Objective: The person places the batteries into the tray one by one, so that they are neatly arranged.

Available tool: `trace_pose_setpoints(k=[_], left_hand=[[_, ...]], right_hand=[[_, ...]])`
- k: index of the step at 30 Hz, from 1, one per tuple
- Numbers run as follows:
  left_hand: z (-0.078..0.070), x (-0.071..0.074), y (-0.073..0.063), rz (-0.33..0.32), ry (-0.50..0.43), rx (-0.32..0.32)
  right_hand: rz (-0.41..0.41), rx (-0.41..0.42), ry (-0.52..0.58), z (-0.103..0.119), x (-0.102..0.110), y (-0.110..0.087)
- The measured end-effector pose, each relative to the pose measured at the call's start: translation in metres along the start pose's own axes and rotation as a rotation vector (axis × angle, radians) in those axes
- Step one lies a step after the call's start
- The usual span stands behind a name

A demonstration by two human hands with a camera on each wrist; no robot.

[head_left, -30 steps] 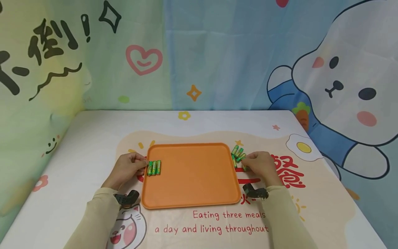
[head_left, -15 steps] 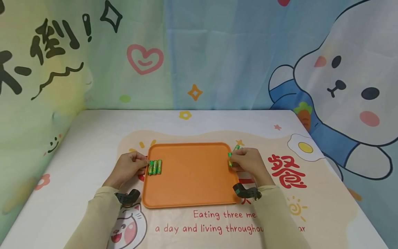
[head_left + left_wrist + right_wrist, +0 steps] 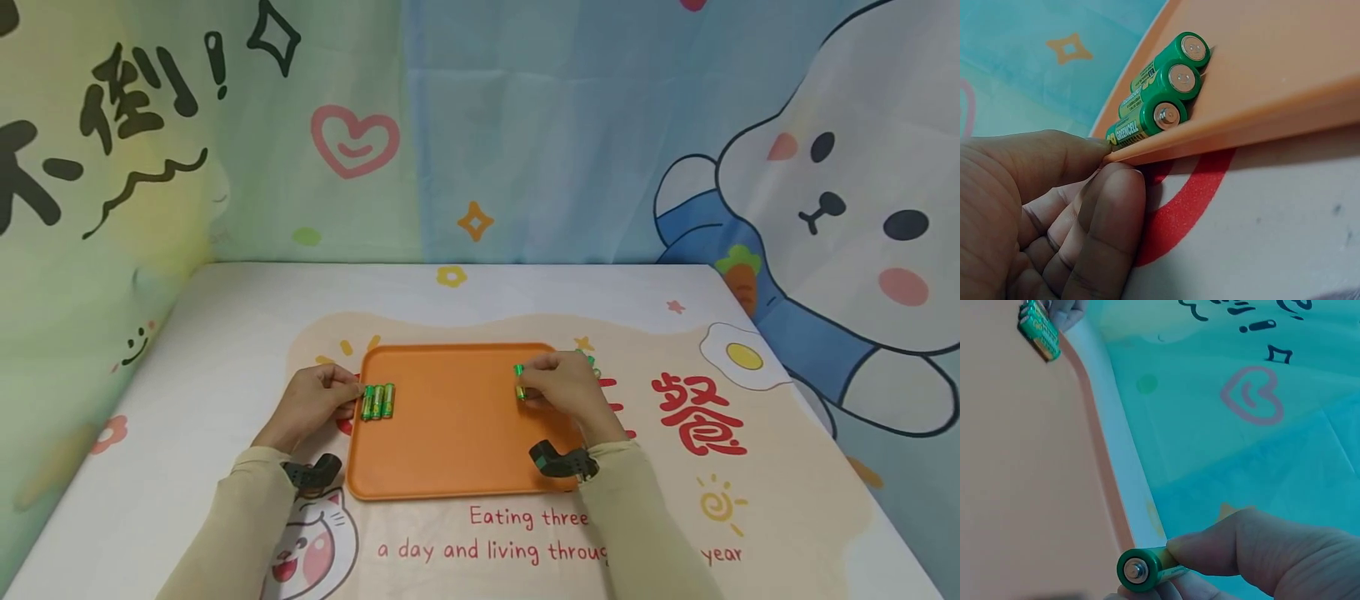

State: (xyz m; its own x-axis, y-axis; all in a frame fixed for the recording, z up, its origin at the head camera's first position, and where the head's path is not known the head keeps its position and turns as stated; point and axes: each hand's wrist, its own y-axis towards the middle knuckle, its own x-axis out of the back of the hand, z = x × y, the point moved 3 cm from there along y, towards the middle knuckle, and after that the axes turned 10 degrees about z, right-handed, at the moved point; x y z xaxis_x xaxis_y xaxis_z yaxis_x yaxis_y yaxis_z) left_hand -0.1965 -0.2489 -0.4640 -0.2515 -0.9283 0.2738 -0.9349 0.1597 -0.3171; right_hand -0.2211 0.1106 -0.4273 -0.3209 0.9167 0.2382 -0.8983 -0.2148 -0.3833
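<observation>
An orange tray [image 3: 450, 442] lies on the table. Three green batteries [image 3: 377, 402] lie side by side in it against the left wall. At that wall, my left hand [image 3: 311, 404] pinches the tray's rim [image 3: 1166, 139] between thumb and index finger, the thumb tip right by the nearest battery [image 3: 1147, 122]. My right hand [image 3: 566, 390] is over the tray's right part, with thumb and fingers pinching a single battery [image 3: 1147, 569]. That battery's raised metal end faces the right wrist camera.
A few more green batteries [image 3: 591, 362] show beyond the tray's right edge, mostly hidden behind the right hand. The printed tablecloth [image 3: 787, 467] covers the table, and a patterned curtain [image 3: 525, 167] hangs behind it.
My right hand has picked a battery from the loose group on the right and carried it left over the tray. The left hand and the three batteries have stayed in place.
</observation>
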Motion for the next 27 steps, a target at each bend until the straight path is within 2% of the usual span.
trace_pose_setpoints(k=[14,21,27], left_hand=[[0.002,0.002,0.000,-0.012,-0.005,0.002],[0.000,0.001,-0.001,-0.013,-0.006,0.005],[0.000,0.000,-0.001,-0.018,-0.004,0.011]], right_hand=[[0.041,0.051,0.009,0.016,-0.035,0.008],[0.052,0.021,0.022,0.016,-0.050,0.011],[0.061,0.028,0.044,0.017,-0.062,0.014]])
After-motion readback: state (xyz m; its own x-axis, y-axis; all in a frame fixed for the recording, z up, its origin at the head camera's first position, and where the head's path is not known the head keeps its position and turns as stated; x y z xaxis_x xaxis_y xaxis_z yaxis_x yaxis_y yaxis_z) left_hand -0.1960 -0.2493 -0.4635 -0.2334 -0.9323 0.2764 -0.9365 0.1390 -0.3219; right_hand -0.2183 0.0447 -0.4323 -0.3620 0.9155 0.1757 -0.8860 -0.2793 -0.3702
